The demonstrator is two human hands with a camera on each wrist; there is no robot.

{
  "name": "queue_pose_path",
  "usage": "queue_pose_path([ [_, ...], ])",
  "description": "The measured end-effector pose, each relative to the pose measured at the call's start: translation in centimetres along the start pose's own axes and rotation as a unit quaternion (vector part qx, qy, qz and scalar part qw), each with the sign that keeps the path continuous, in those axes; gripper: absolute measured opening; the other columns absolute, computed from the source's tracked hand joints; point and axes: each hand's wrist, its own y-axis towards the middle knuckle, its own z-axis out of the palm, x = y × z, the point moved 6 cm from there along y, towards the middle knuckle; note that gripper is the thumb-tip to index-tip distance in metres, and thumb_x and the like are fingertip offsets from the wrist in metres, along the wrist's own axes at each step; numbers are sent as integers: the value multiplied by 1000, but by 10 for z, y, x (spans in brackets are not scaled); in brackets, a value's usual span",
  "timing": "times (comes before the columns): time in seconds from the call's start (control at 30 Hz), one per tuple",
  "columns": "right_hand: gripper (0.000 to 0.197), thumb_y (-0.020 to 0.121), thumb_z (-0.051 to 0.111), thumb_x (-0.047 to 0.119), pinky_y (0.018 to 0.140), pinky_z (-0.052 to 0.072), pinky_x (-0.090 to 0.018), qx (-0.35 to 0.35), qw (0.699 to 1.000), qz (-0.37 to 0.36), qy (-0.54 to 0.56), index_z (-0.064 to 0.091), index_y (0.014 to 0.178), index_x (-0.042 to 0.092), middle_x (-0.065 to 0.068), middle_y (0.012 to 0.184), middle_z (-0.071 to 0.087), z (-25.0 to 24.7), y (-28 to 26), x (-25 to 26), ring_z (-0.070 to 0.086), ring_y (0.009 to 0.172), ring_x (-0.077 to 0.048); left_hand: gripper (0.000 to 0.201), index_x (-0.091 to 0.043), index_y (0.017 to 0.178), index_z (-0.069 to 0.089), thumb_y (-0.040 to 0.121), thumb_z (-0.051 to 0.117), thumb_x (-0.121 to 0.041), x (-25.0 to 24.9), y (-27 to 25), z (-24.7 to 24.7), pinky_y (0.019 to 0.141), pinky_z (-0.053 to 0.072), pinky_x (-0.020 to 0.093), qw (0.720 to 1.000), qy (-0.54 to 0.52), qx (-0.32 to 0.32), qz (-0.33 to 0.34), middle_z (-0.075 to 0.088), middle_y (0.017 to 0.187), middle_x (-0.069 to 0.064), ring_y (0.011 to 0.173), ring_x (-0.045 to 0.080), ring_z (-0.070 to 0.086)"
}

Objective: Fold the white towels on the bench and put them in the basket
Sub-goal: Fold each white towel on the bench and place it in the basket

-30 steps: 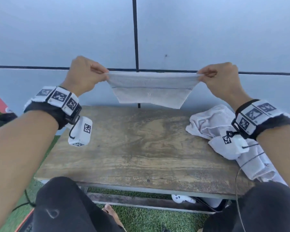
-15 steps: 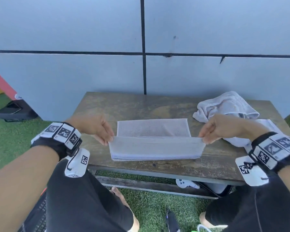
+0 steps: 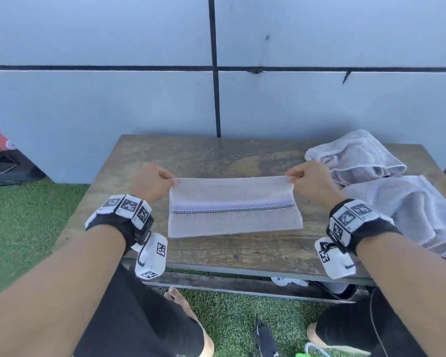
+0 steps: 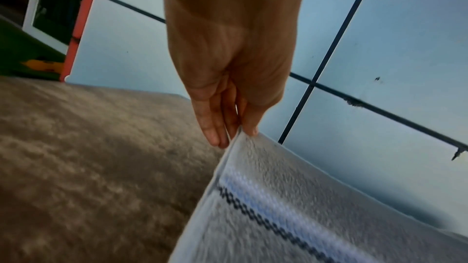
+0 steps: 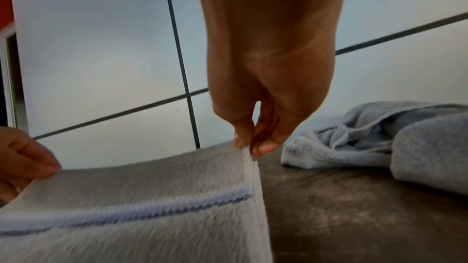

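A white towel (image 3: 233, 210) with a thin dark checked stripe lies folded on the wooden bench (image 3: 216, 158). My left hand (image 3: 153, 184) pinches its far left corner, and the left wrist view shows the towel (image 4: 291, 207) held between thumb and fingertips (image 4: 215, 135). My right hand (image 3: 310, 181) pinches the far right corner; in the right wrist view the towel (image 5: 152, 197) hangs from that pinch. The far edge is lifted a little off the bench. No basket is in view.
More white towels (image 3: 386, 181) lie crumpled in a pile on the right end of the bench. A grey panelled wall (image 3: 113, 99) stands right behind it. Green artificial grass (image 3: 23, 228) surrounds the bench, with my knees and bare feet at the near edge.
The towel came down from mid-air onto the bench. Both hands carried the held edge from the near side over to the far side, doubling the towel, and still pinch the corners.
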Motion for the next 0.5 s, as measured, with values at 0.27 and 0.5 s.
queue_pose_path([
  [0.27, 27, 87, 52, -3, 87, 51, -34, -52, 999, -11, -10, 79, 86, 2, -14, 82, 75, 18, 7, 8, 67, 83, -33, 13, -6, 90, 79, 92, 68, -11, 15, 11, 27, 74, 46, 26, 997, -37, -70, -20, 76, 86, 8, 75, 18, 64],
  [0.5, 22, 91, 54, 2, 86, 48, -37, -38, 999, -8, -23, 75, 93, 7, -10, 89, 73, 36, 17, -12, 63, 93, -30, 14, -7, 95, 80, 93, 68, -13, 19, 14, 39, 72, 44, 25, 996, -22, -81, -15, 77, 90, 8, 77, 17, 64],
])
